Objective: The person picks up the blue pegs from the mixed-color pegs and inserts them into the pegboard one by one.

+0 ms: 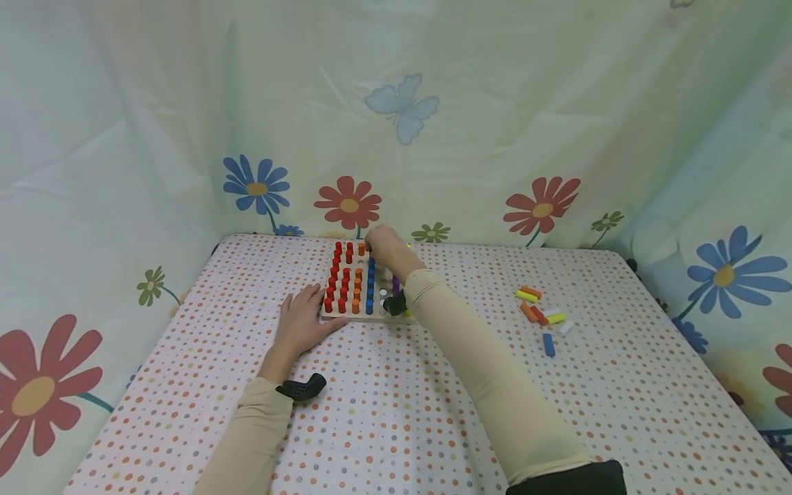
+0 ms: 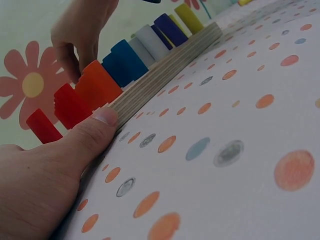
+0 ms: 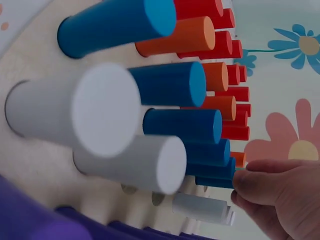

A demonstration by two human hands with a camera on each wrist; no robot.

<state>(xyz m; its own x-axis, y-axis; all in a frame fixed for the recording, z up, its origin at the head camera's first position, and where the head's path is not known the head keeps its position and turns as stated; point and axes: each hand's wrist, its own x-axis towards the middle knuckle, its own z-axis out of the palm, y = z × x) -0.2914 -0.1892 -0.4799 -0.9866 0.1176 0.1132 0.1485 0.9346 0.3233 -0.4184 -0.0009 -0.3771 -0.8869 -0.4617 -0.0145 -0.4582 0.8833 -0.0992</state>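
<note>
A wooden pegboard [image 1: 365,319] stands toward the back of the table with columns of red pegs [image 1: 328,305], orange pegs [image 1: 356,294], blue pegs [image 1: 370,294], white pegs [image 3: 107,110] and purple pegs [image 1: 396,283]. At its front left corner rests my left hand [image 1: 302,322], fingers spread along the left side. The thumb [image 2: 95,132] presses the front edge in the left wrist view. My right hand [image 1: 388,249] reaches over the board's far end. In the right wrist view its thumb and fingertip pinch the end of a blue peg [image 3: 214,182] in the blue column.
Several loose pegs lie on the table to the right of the board, among them a blue one [image 1: 548,345], an orange one [image 1: 529,312] and a yellow one [image 1: 556,318]. A flowered curtain [image 1: 482,137] hangs behind the dotted tablecloth [image 1: 371,419]. Open holes [image 3: 158,198] show between white pegs.
</note>
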